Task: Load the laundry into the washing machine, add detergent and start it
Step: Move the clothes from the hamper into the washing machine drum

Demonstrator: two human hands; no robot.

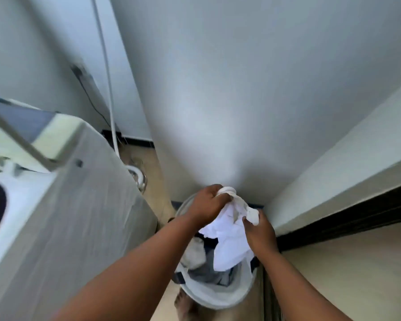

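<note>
Hanging above the laundry basket (214,300), a white garment (229,237) is held by both hands. The left hand (206,205) is closed around its twisted upper edge at 11 o'clock of the basket; the right hand (261,232) is curled on the same edge at 2 o'clock. Grey and dark clothes (202,269) are seen inside the basket. The washing machine (63,205) is placed at 9 o'clock, its lid (21,128) raised.
</note>
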